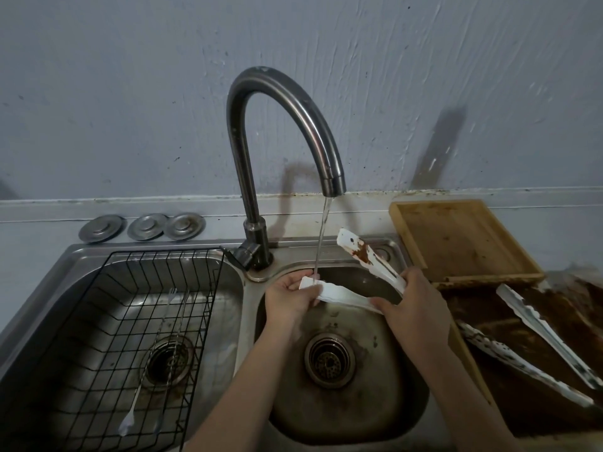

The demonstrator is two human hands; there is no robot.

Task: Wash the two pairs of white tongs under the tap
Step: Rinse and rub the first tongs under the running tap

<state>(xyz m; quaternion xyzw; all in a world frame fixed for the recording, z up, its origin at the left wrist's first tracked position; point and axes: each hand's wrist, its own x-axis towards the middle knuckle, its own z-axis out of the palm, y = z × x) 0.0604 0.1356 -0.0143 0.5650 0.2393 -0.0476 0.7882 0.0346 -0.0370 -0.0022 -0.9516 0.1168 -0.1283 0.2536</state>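
One pair of white tongs [342, 293] is spread open over the right sink basin [385, 399]. My right hand [409, 305] grips it at the hinge end. My left hand [290, 296] pinches the tip of the lower arm, which lies under the thin stream from the tap [332, 181]. The upper arm points up and back and carries a brown stain. The second pair of white tongs [535, 347], spotted with brown, lies spread on a dirty brown tray [509, 308] to the right of the sink.
A black wire rack [107, 321] sits in the left basin with two long thin utensils [156, 353] in it. Three metal drain lids [143, 226] lie behind it. A wooden tray [463, 239] stands at the back right.
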